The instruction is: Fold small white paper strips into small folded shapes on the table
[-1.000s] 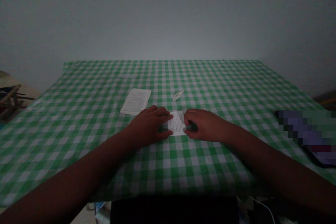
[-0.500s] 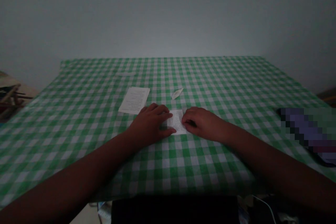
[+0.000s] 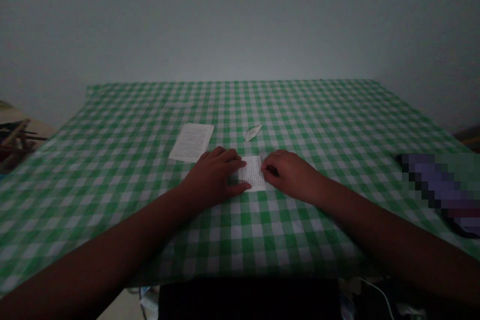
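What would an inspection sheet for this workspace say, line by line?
Surface: green-and-white checked tablecloth, lying smooth.
Work items: small printed paper lying flat between both hands.
Clutter: larger printed sheet and folded paper scrap farther back; blurred-out object at right.
Hands: left hand flat on the paper's left side; right hand curled at its right edge, grip unclear.
Cables: white cable below the cloth's near edge.
Surroundings: plain wall; wooden frame at far left; dim light.

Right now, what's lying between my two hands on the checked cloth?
A small printed paper, flat on the cloth, with the left hand and right hand each on an edge; head view.
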{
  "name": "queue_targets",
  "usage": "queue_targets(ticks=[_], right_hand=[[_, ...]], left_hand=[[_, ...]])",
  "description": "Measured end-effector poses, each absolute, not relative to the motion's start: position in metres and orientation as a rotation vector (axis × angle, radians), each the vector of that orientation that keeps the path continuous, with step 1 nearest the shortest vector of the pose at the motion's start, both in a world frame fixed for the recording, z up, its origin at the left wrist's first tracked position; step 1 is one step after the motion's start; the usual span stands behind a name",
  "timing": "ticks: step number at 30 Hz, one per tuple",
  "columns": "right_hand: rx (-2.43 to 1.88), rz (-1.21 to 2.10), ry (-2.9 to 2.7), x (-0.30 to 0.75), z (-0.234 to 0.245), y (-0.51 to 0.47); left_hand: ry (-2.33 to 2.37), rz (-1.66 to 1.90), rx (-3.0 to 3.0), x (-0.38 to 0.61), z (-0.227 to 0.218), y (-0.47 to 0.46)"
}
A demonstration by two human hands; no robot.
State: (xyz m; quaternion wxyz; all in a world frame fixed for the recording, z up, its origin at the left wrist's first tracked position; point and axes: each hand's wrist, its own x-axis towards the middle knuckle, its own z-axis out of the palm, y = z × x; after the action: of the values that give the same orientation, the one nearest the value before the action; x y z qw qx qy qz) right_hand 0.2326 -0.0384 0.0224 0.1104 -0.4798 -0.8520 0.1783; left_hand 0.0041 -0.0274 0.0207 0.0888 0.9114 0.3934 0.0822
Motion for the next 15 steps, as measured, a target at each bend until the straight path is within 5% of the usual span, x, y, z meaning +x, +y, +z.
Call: queue_targets(ticks=[9,15], right_hand=[[-1.26,0.674,-2.6,0.2388,0.0263,-0.0424],[-1.432,0.487,-2.5,0.2311,0.0245,-0.035]], left_hand=[[1.165,0.264,2.723,0.0033,0.0172,-0.0272],[1.17,0.26,2.713,0.0038,0.0191,-0.0269]])
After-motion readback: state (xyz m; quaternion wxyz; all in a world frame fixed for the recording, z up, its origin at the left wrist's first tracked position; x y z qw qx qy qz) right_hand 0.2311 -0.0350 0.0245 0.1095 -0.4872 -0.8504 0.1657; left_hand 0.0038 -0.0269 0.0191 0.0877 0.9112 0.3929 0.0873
